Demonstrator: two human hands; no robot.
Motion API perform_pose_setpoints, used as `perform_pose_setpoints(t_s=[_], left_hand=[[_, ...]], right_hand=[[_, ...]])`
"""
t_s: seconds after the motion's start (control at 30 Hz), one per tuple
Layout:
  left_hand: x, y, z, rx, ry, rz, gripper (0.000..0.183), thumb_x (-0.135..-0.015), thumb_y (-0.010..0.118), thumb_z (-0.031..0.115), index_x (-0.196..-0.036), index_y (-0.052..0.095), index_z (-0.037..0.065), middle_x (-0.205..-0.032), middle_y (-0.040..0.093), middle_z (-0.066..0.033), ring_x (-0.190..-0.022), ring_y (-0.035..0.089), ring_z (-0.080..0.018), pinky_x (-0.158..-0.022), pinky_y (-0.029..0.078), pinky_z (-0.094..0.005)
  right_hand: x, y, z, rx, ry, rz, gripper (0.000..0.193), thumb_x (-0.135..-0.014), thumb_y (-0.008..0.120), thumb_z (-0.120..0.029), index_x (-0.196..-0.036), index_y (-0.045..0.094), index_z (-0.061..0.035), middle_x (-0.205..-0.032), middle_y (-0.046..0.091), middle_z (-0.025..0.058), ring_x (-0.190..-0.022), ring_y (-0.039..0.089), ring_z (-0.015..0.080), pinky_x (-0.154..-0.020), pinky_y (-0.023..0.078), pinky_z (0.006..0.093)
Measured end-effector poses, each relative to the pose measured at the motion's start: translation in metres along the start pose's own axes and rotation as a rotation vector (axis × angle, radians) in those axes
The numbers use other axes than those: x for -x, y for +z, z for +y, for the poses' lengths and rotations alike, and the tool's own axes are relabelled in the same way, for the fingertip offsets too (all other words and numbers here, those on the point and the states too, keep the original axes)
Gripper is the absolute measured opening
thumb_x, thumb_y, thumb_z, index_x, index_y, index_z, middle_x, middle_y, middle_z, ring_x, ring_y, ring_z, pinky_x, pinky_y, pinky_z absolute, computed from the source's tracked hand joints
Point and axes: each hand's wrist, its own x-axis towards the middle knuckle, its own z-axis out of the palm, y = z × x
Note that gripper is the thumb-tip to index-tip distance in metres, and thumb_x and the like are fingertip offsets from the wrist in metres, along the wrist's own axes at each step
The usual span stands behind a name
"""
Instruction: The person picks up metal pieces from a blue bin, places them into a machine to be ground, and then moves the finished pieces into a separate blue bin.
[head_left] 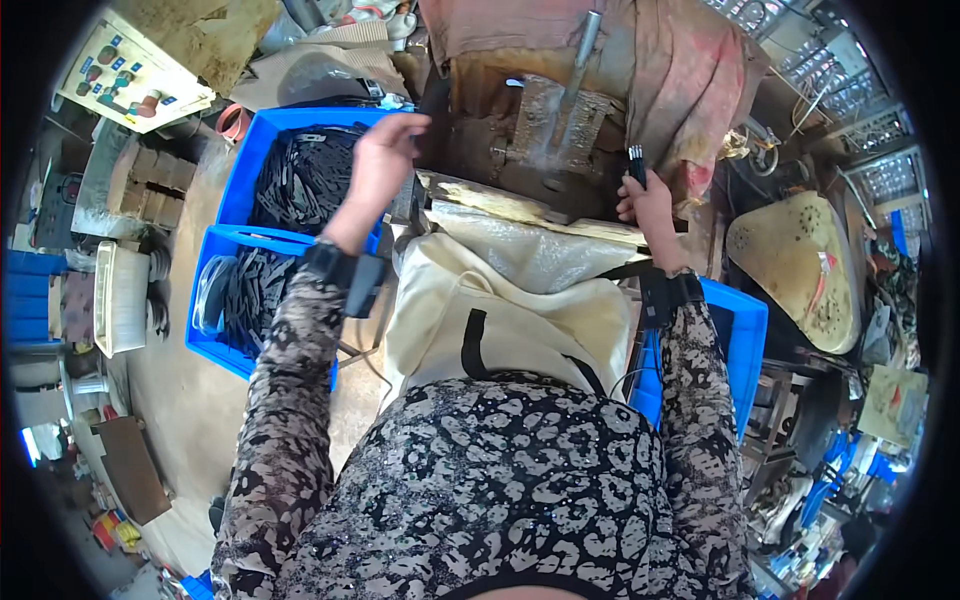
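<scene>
My right hand (652,204) is closed round a few thin dark strips (636,160) with bright ends, held upright at the right side of a wet, rusty machine bay (480,150). Over the far blue crate's (240,150) right edge, my left hand (384,158) is raised, its fingers reaching right toward the bay. Nothing shows in those fingers. Loose dark flat strips (305,180) fill that crate. In the middle of the bay stands a wet metal block (560,120), with a metal pipe (582,60) slanting down to it.
A nearer blue crate (215,345) also holds dark strips. Another blue crate (735,350) stands by my right forearm. A control box (135,75) with knobs is at far left. Stained cloth (680,90) drapes the machine; a worn wooden edge (500,200) runs along its front. A cream seat-like pad (795,265) lies right.
</scene>
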Motion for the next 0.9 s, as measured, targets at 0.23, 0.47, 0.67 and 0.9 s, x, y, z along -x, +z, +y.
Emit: perform_pose_setpoints(t_s=[0.23, 0.47, 0.67, 0.9], left_hand=[[-0.009, 0.097, -0.001, -0.343, 0.240, -0.039, 0.028, -0.078, 0.051, -0.007, -0.095, 0.066, 0.010, -0.085, 0.061, -0.0105, -0.075, 0.061, -0.0263, -0.066, 0.050, -0.0346], [-0.006, 0.101, -0.011, -0.578, 0.040, -0.079, 0.021, -0.076, 0.054, 0.003, -0.090, 0.066, 0.014, -0.095, 0.063, -0.0100, -0.088, 0.063, -0.0306, -0.073, 0.051, -0.0415], [-0.009, 0.113, -0.035, -0.823, 0.088, -0.102, 0.014, -0.075, 0.057, 0.011, -0.083, 0.067, 0.014, -0.082, 0.066, -0.0107, -0.081, 0.065, -0.0308, -0.069, 0.052, -0.0444], [-0.015, 0.107, -0.036, -0.877, 0.092, -0.273, 0.017, -0.085, 0.050, 0.015, -0.095, 0.064, 0.014, -0.093, 0.063, -0.0140, -0.085, 0.062, -0.0368, -0.070, 0.049, -0.0478]], right_hand=[[-0.003, -0.005, 0.000, -0.041, 0.045, -0.144, 0.017, -0.093, 0.058, -0.020, -0.094, 0.053, -0.0040, -0.071, 0.059, 0.0047, -0.048, 0.056, 0.0116, -0.040, 0.046, 0.0263], [-0.004, 0.001, -0.004, 0.068, 0.033, -0.153, 0.017, -0.092, 0.060, -0.024, -0.092, 0.052, -0.0083, -0.066, 0.053, -0.0006, -0.045, 0.045, 0.0082, -0.040, 0.038, 0.0245], [-0.008, 0.002, 0.012, 0.522, -0.340, 0.033, 0.028, -0.089, 0.061, -0.033, -0.087, 0.062, -0.0049, -0.068, 0.058, 0.0059, -0.058, 0.053, 0.0180, -0.051, 0.044, 0.0334], [0.005, 0.011, 0.004, 0.588, -0.216, 0.161, 0.034, -0.078, 0.066, -0.033, -0.085, 0.068, 0.0002, -0.088, 0.066, 0.0208, -0.083, 0.065, 0.0380, -0.075, 0.052, 0.0473]])
